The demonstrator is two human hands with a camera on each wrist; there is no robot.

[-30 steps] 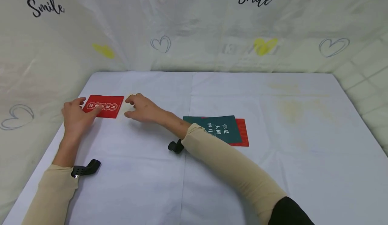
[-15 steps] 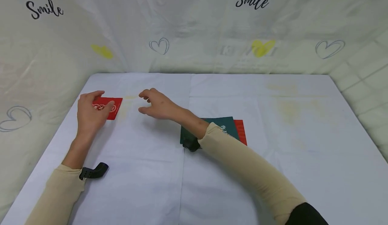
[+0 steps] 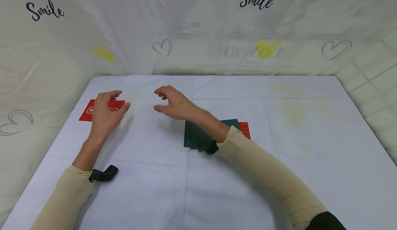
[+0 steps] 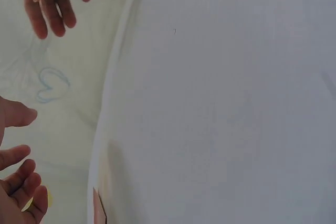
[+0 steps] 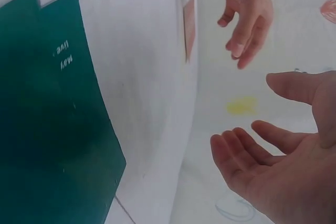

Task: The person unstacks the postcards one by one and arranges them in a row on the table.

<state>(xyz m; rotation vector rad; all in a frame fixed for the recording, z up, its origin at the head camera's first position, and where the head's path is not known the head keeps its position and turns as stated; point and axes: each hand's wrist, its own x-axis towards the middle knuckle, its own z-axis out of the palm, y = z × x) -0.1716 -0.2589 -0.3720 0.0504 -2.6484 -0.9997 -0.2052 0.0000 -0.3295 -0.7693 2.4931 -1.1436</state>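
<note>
A red envelope with white characters [image 3: 85, 114] lies at the table's back left. My left hand [image 3: 107, 114] hovers over it, fingers relaxed, hiding its middle in the head view. In the left wrist view the same hand [image 4: 21, 182] holds nothing. Farther right, my right hand [image 3: 176, 102] is in the air with fingers bent loosely and nothing between them; the right wrist view shows its palm [image 5: 283, 177] bare. Below the right forearm lies a dark green card [image 3: 195, 135], partly hidden by the arm. A red piece [image 3: 245, 129] sticks out from under the card's right side.
A white cloth [image 3: 149, 188] covers the table. Behind it hangs a pale curtain [image 3: 201, 23] printed with hearts and words. Each wrist wears a black camera, one on the left [image 3: 105, 174] and one on the right [image 3: 211, 148].
My left hand has lifted off the red envelope and moved right across it. My right hand has moved right, away from the envelope, its forearm now over the green card.
</note>
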